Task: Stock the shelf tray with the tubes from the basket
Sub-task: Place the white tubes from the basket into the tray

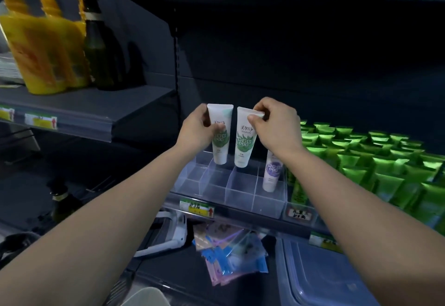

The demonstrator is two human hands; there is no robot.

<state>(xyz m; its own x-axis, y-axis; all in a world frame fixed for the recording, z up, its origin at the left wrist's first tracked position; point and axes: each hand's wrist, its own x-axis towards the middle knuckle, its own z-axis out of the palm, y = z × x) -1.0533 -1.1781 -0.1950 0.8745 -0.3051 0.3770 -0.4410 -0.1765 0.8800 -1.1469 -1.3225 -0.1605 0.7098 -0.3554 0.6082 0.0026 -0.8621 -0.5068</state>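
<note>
Clear plastic tray [216, 186]: sits at the front of a dark shop shelf and is split by upright dividers into narrow compartments, most of them showing only bare floor.
Left hand [196, 131]: wraps round the upper half of the left tube [220, 148], with the fingers behind it and the thumb across the printed front. It is a firm, closed hold.
Right hand [274, 124]: pinches the flat crimped top of the right tube [242, 148] between thumb and fingertips and touches nothing else.
Tubes in hand: both are white with green leaf print. They are upright, cap down, side by side but apart, with their lower ends at the back of two neighbouring compartments. I cannot tell whether the caps touch the tray floor.
Why held this way: cap down with the print facing out looks meant to let each tube stand in its slot and show its label. The high grips keep the fingers clear of the dividers.
Already stocked: a purple-labelled tube [272, 173] stands cap down in the rightmost compartment, partly behind the right wrist.
Progress, as a judgement: stocking looks at an early stage, with several slots unfilled.
Basket: not clearly identifiable. A white-handled object [175, 236] below the shelf may be it.
Nearby: shiny green packets [373, 159] fill the shelf to the right, yellow pump bottles [43, 48] stand on a shelf at upper left, and pastel sachets [231, 257] lie below.
</note>
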